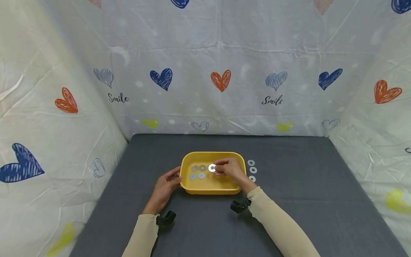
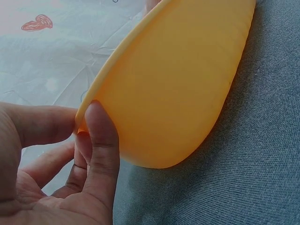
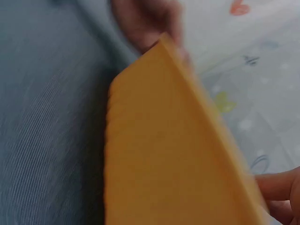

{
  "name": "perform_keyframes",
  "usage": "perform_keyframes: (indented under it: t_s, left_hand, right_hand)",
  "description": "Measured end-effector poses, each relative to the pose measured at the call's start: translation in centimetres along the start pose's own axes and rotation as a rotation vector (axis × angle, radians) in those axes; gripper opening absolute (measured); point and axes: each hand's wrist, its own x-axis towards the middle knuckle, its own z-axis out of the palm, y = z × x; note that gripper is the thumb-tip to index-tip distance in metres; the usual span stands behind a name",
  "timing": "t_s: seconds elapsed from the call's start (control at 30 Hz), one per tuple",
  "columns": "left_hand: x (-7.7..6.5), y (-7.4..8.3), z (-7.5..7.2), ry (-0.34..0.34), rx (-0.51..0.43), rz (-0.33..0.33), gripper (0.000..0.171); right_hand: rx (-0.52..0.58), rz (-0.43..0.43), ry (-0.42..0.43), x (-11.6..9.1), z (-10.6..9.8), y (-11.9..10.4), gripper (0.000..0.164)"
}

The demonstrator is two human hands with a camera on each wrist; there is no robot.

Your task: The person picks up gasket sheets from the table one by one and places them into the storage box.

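Observation:
A yellow plastic tray (image 1: 212, 190) with rounded corners stands on the dark cloth. At its left end my left hand (image 1: 163, 189) pinches the rim between thumb and fingers, shown closely in the left wrist view, where the thumb (image 2: 103, 136) lies against the outer wall. My right hand (image 1: 229, 168) reaches over the tray's right side and pinches a flat metal washer (image 1: 212, 167) by its edge, above the tray floor. Several more washers (image 1: 201, 175) lie flat inside, left of the held one. In the right wrist view the tray wall hides the washers.
Three loose washers (image 1: 253, 170) lie in a column on the cloth just right of the tray, the lowest partly hidden by the tray and right wrist. The dark grey cloth (image 1: 305, 214) covers the table. Heart-printed white sheets (image 1: 192, 103) hang behind and at both sides.

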Motion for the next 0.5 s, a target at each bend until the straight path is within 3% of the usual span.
perform_keyframes:
  t_s: [0.5]
  left_hand:
    - [-0.11, 0.08, 0.09, 0.0, 0.006, 0.0, 0.051]
  right_hand:
    - [-0.137, 0.06, -0.037, 0.67, 0.41, 0.91, 0.019]
